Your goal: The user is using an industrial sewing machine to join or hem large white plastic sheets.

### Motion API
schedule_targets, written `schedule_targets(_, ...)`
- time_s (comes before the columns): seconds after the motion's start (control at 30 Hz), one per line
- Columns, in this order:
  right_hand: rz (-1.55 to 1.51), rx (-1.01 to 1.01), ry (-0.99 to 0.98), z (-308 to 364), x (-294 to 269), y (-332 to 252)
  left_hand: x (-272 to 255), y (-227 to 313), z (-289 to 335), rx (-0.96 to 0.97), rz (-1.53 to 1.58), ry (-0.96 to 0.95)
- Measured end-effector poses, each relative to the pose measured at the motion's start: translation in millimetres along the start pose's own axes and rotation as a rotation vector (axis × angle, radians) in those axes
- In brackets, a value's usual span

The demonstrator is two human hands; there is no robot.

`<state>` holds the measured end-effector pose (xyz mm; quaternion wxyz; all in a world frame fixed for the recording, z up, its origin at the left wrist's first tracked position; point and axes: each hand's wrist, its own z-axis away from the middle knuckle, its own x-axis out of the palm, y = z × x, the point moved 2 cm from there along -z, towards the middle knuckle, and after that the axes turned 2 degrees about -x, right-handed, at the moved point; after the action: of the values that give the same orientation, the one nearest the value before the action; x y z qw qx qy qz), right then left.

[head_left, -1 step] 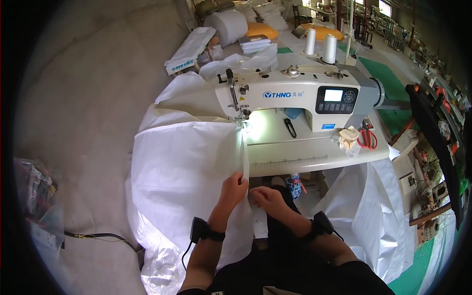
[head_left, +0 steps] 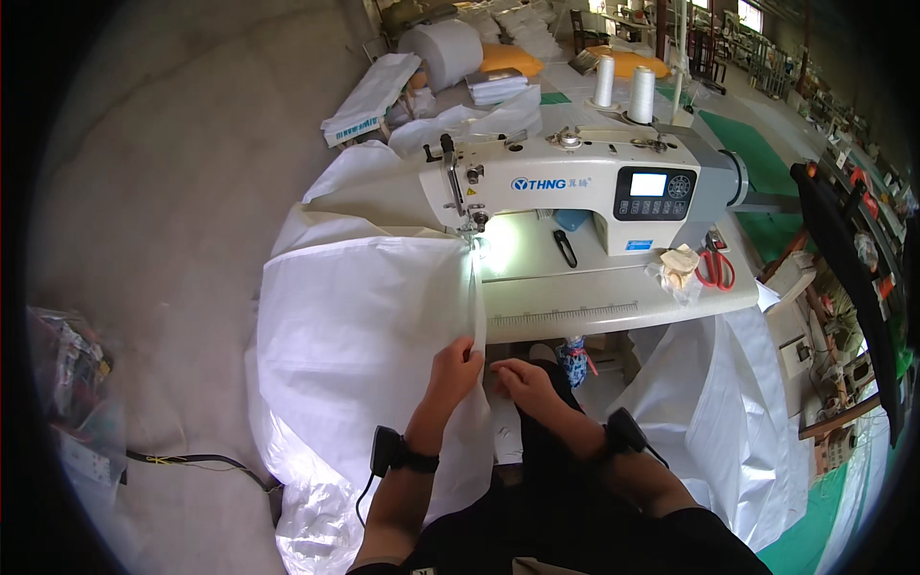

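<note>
Holding: left hand (head_left: 458, 369) pinched on folded edge of white woven sheet (head_left: 355, 335), at 6 o'clock from needle (head_left: 473, 230).
Resting: right hand (head_left: 522, 380) fingers loosely curled, laid on cloth just at 3 o'clock of left hand; whether gripping or only pressing, cannot tell from this angle.
Position: sheet spread from sewing machine (head_left: 585, 182) head across worktop (head_left: 613, 297) edge, spilling toward 7 o'clock onto floor; folded seam running straight from needle to left hand.
Handling: likely light but bulky, limp, slick-faced, prone to sliding and bunching; best taken at folded edge close to seam, both hands near together, kept taut.
Nearby: red-handled scissors (head_left: 714, 268) at 3 o'clock on worktop; two thread cones (head_left: 623, 86) at 12 o'clock.
Change: none visible against earlier frame; hands, seam, cloth same places.
</note>
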<state>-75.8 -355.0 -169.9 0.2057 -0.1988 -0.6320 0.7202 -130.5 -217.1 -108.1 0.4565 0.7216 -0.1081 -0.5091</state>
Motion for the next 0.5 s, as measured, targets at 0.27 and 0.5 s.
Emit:
schedule_targets(0.27, -0.153, 0.03, -0.782, 14.2, 198.5, 132.0, -19.6, -24.3, -1.0, 0.073, -0.3, 0.033)
schedule_targets(0.5, 0.152, 0.117, -0.944, 12.0, 126.3, 121.0, -0.9, -21.6, 26.9, 0.017, -0.052, 0.038)
